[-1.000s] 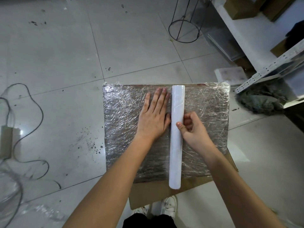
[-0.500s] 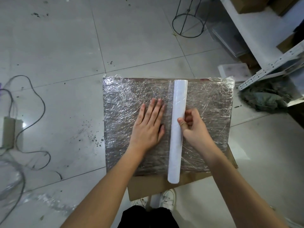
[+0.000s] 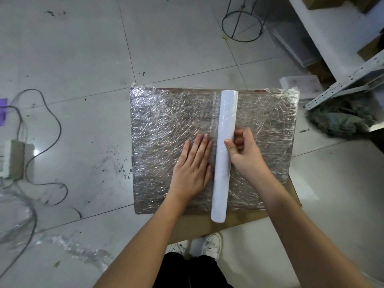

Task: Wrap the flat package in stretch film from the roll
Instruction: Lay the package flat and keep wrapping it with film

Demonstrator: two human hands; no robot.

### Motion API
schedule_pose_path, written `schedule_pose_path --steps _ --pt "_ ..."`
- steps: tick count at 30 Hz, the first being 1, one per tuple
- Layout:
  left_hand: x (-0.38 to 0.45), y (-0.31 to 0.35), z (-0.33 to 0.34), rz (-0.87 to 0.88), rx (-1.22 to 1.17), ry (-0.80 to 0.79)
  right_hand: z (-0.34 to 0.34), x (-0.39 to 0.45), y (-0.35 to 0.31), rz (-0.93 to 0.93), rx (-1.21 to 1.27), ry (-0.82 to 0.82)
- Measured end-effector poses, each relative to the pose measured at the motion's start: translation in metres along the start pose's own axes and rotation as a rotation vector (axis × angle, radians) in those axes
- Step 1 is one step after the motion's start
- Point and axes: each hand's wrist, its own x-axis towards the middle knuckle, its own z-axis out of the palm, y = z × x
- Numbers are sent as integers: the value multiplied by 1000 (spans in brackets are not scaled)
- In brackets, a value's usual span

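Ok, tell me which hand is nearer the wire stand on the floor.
Right. The right hand grips the roll below the wire stand; the left hand presses flat farther left.

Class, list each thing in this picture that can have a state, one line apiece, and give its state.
Flat package: lying flat on cardboard, top covered in wrinkled film.
Film roll: lying lengthwise across the package.
Left hand: fingers straight, pressing the film flat beside the roll.
Right hand: fingers curled, its grip on the roll.
Cardboard sheet: flat on the floor under the package.
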Motion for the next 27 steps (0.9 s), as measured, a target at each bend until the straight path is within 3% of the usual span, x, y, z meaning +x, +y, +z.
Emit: schedule_pose_path --steps 10,14,23,27 --pt "-15 -9 -17 -24 -6 88 -2 11 -6 27 28 -28" --pt "-49 -5 -1 -70 44 15 -3 14 -7 30 14 -43" --pt "-44 -1 -1 -129 30 0 -2 20 -4 13 4 -36" --pt "-40 15 0 -35 -25 35 0 24 -4 -7 11 -39"
